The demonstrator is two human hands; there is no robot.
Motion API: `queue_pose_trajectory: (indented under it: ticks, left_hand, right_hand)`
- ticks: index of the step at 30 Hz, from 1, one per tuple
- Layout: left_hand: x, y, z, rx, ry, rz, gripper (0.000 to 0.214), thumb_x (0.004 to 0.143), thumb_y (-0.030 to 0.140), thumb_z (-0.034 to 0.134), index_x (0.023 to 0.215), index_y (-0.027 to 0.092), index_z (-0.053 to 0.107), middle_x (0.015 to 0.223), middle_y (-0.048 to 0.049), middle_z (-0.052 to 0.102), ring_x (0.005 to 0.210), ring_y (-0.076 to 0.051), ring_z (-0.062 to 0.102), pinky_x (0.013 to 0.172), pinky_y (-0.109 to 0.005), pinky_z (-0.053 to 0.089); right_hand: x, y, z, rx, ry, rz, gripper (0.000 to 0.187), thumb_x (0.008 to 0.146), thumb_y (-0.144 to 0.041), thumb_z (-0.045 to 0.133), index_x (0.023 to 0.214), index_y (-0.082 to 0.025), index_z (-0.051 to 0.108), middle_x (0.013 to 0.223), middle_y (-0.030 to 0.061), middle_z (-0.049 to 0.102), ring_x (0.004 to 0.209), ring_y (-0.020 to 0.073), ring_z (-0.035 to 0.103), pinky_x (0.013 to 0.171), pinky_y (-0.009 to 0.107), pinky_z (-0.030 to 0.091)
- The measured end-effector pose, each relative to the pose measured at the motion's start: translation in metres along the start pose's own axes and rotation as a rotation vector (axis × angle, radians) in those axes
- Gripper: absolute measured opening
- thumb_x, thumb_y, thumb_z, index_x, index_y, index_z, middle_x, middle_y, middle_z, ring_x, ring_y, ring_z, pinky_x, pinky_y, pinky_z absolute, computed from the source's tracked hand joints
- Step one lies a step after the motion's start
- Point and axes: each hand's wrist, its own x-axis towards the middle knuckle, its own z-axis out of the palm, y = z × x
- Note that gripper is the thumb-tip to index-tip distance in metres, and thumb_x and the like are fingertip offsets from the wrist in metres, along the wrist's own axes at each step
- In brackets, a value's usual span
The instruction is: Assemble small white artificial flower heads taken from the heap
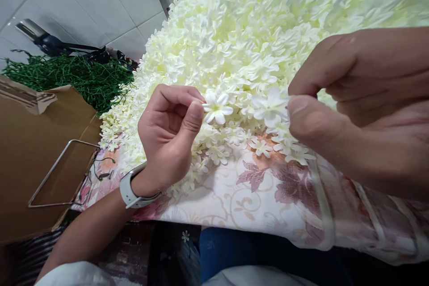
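Note:
My left hand (170,134) is closed, pinching a white artificial flower (217,108) with a pale yellow centre by its edge, between thumb and forefinger. Facing it, my right hand (348,111) also pinches a white artificial flower (271,106), whose petals look slightly blurred. A narrow gap separates the two flowers. Behind both hands rises a big heap of loose white and cream flowers (228,44), spilling down toward the near side. Several single blossoms (261,146) lie on the patterned tablecloth (228,205) below my hands.
Green plastic stems (73,76) are piled at the left, beside a dark object with a metal end (31,29). An open cardboard box (36,156) and a bent metal wire frame (50,178) stand at the near left. White tiled wall (100,0) closes off the back.

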Motion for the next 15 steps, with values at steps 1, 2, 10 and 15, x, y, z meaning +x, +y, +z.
queue_pose_trajectory:
  ticks: [1, 2, 10, 15]
  left_hand:
    - [-0.0002, -0.0013, -0.0013, -0.008, -0.004, 0.021, 0.008, 0.093, 0.017, 0.076, 0.087, 0.018, 0.070, 0.086, -0.0042, 0.066, 0.083, -0.011, 0.063, 0.069, -0.023, 0.053]
    - [-0.0003, -0.0023, -0.0020, -0.016, -0.006, 0.037, 0.007, 0.093, 0.015, 0.075, 0.089, 0.017, 0.071, 0.087, -0.0044, 0.066, 0.084, -0.011, 0.063, 0.070, -0.023, 0.053]
    - [-0.0044, 0.0004, 0.0050, -0.017, -0.075, 0.107, 0.006, 0.096, 0.013, 0.070, 0.095, 0.018, 0.071, 0.087, -0.0031, 0.065, 0.081, -0.009, 0.063, 0.068, -0.021, 0.052]
    - [-0.0085, 0.0038, 0.0059, -0.024, -0.132, 0.073, 0.005, 0.097, 0.014, 0.070, 0.097, 0.018, 0.070, 0.087, -0.0028, 0.066, 0.079, -0.009, 0.062, 0.065, -0.020, 0.052]
  right_hand:
    - [0.0017, 0.0002, 0.0003, -0.014, 0.014, -0.012, 0.021, 0.083, -0.035, 0.064, 0.065, -0.026, 0.057, 0.064, 0.0011, 0.057, 0.062, 0.0164, 0.050, 0.059, 0.038, 0.032]
    - [0.0034, 0.0008, 0.0007, -0.040, 0.015, -0.029, 0.022, 0.085, -0.034, 0.065, 0.066, -0.026, 0.058, 0.066, 0.0012, 0.060, 0.064, 0.0162, 0.053, 0.060, 0.037, 0.035]
    - [0.0060, 0.0011, 0.0011, -0.196, -0.153, -0.228, 0.021, 0.090, -0.036, 0.054, 0.077, -0.025, 0.066, 0.071, 0.0037, 0.065, 0.065, 0.0174, 0.055, 0.064, 0.040, 0.036]
    - [0.0032, -0.0024, 0.0010, -0.092, -0.261, -0.373, 0.015, 0.092, -0.035, 0.063, 0.084, -0.029, 0.075, 0.082, 0.0027, 0.075, 0.067, 0.0160, 0.062, 0.061, 0.035, 0.046]
